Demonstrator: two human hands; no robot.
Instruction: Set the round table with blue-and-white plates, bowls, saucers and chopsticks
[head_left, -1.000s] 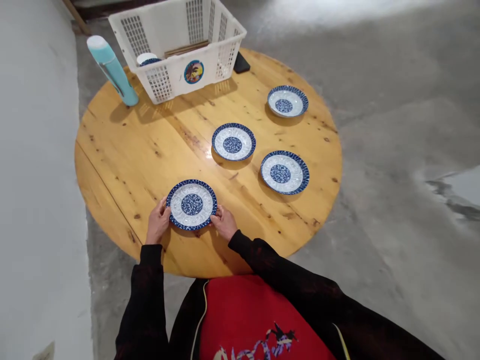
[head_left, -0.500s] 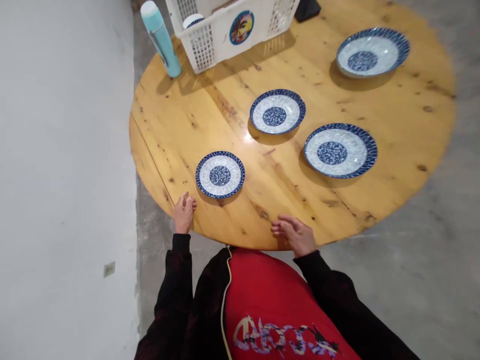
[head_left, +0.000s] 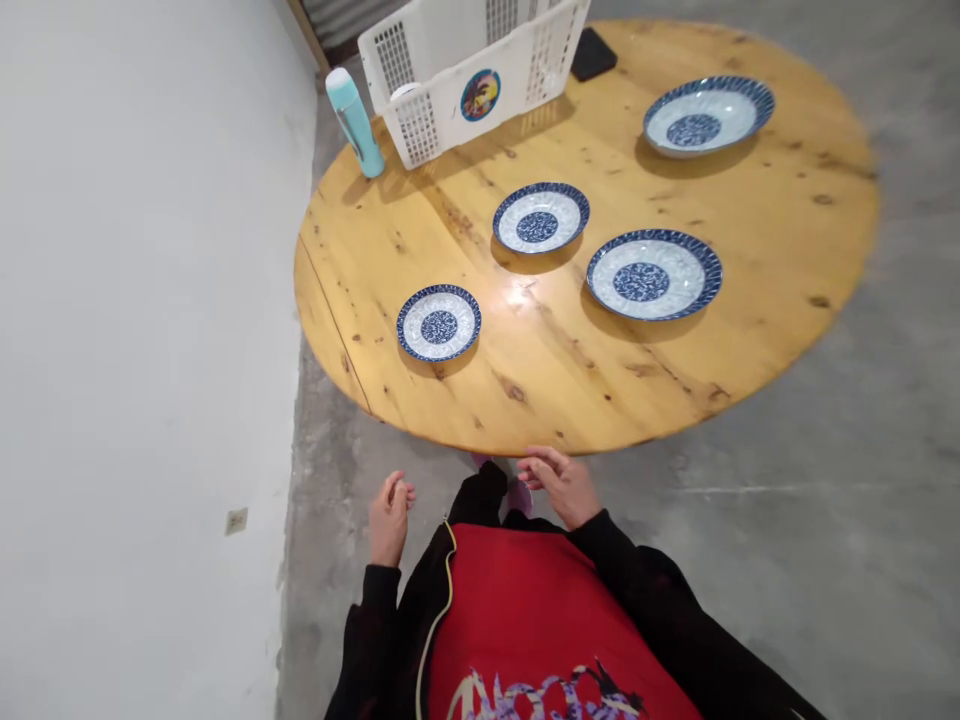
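Several blue-and-white patterned plates lie on a round wooden table (head_left: 787,250). The nearest plate (head_left: 439,322) sits close to the table's near left edge. Another plate (head_left: 540,216) is in the middle, a larger plate (head_left: 653,275) to its right, and a far plate (head_left: 708,113) at the back right. My left hand (head_left: 390,515) hangs below the table edge, fingers loosely curled and holding nothing. My right hand (head_left: 559,483) is just off the near edge, fingers loosely apart, holding nothing.
A white plastic basket (head_left: 480,70) stands at the table's far side, with a teal bottle (head_left: 354,122) left of it and a dark phone (head_left: 592,53) right of it. A white wall (head_left: 135,300) runs along the left. Grey concrete floor surrounds the table.
Both hands let go of the nearest plate and drew back off the table. The view has pulled away from the table, so the plates look farther off.
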